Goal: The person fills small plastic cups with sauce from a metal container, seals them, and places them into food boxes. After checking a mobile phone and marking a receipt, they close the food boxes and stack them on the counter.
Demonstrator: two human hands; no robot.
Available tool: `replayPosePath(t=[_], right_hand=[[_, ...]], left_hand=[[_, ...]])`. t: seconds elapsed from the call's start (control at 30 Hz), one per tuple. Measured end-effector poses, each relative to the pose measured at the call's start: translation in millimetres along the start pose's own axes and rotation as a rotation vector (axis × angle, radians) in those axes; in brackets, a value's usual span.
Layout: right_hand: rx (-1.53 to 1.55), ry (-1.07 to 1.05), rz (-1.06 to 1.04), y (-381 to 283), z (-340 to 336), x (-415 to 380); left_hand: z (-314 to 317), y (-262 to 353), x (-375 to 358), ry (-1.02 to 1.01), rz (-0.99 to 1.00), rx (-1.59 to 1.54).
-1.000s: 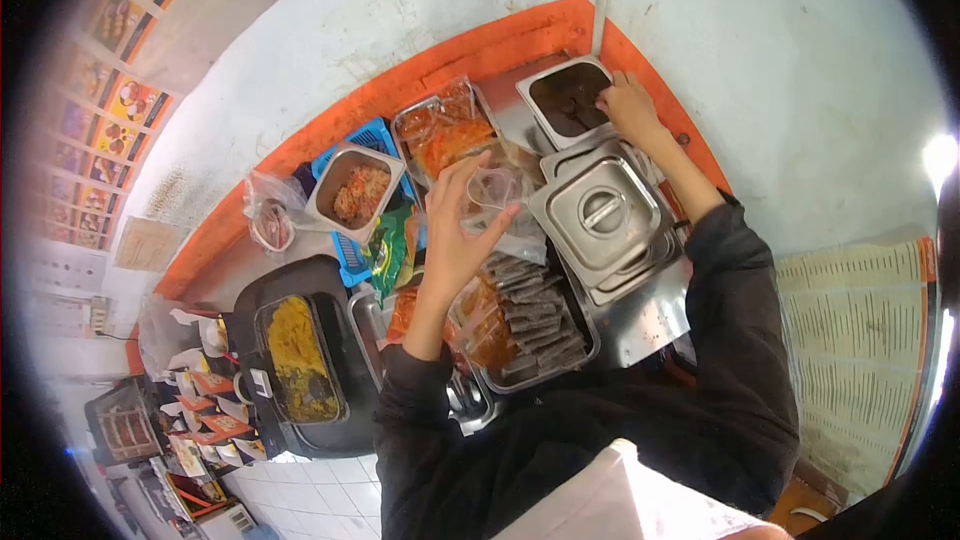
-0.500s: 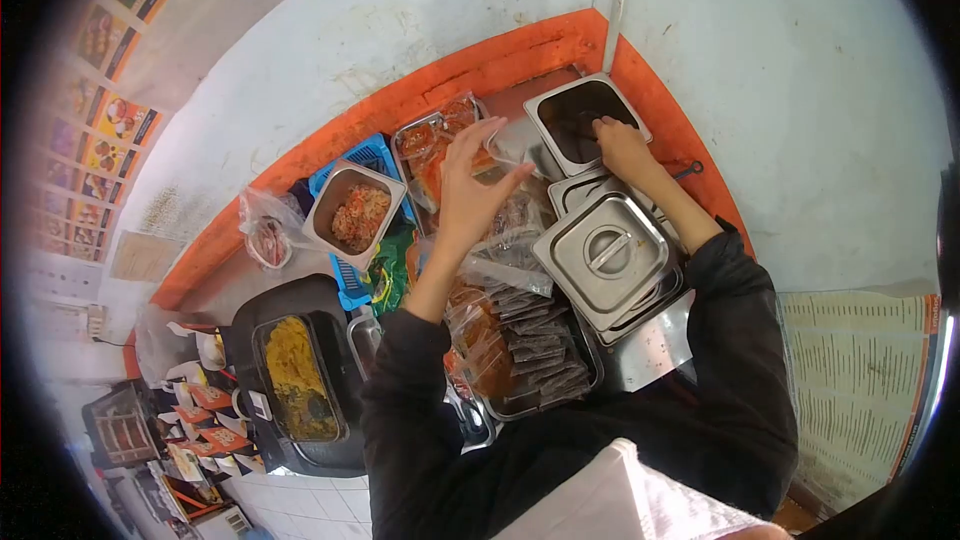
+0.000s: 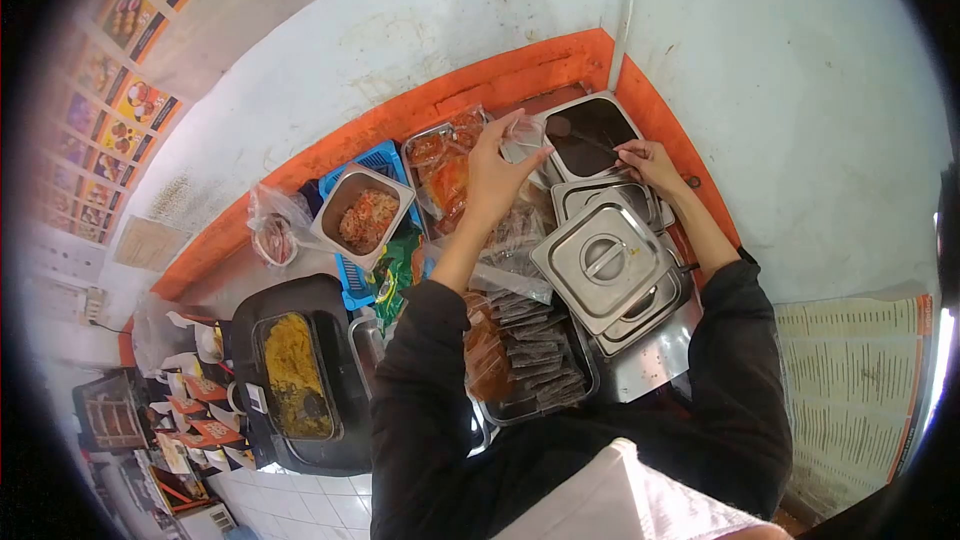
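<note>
The right hand (image 3: 650,166) had moved to the right edge of the metal pan (image 3: 607,96), and the round end of the dark spoon (image 3: 559,127) now showed near the pan's left side. The right fingers pinched its thin handle. The left hand (image 3: 495,178) had come closer, its thumb and fingers around 1 clear cup (image 3: 525,134), just beside the pan, above the middle of the frame. The shiny lid (image 3: 625,285) sat below the pan.
</note>
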State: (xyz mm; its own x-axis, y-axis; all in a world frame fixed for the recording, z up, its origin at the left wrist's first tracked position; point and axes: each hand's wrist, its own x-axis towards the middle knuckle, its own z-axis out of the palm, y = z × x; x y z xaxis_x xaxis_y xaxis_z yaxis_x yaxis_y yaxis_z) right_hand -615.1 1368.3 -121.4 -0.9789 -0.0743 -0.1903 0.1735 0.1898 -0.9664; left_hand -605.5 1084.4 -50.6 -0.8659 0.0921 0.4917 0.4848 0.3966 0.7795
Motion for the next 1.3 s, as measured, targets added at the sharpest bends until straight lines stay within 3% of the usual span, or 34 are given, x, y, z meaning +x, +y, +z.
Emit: replayPosePath(t=[0.1, 0.17, 0.37, 0.67, 0.87, 1.07, 1.3], right_hand=[[0.116, 0.053, 0.013, 1, 0, -15], [0.238, 0.121, -0.085, 1, 1, -26], [0.285, 0.234, -0.178, -8, 12, -59], [0.377, 0.334, -0.202, 4, 12, -73], [0.339, 0.405, -0.176, -32, 10, -82], [0.251, 0.318, -0.243, -47, 16, -88], [-0.128, 0.441, -0.441, -32, 33, -86]], left_hand=[[13, -6, 7, -0.011, -0.047, -0.043], [23, -11, 9, -0.023, -0.068, -0.050], [58, -31, 24, -0.023, -0.043, -0.152], [74, -4, 21, -0.071, -0.072, -0.083], [98, -18, 14, -0.132, -0.128, -0.093], [108, -22, 14, -0.083, -0.078, -0.070], [107, -30, 23, -0.148, -0.164, -0.158]])
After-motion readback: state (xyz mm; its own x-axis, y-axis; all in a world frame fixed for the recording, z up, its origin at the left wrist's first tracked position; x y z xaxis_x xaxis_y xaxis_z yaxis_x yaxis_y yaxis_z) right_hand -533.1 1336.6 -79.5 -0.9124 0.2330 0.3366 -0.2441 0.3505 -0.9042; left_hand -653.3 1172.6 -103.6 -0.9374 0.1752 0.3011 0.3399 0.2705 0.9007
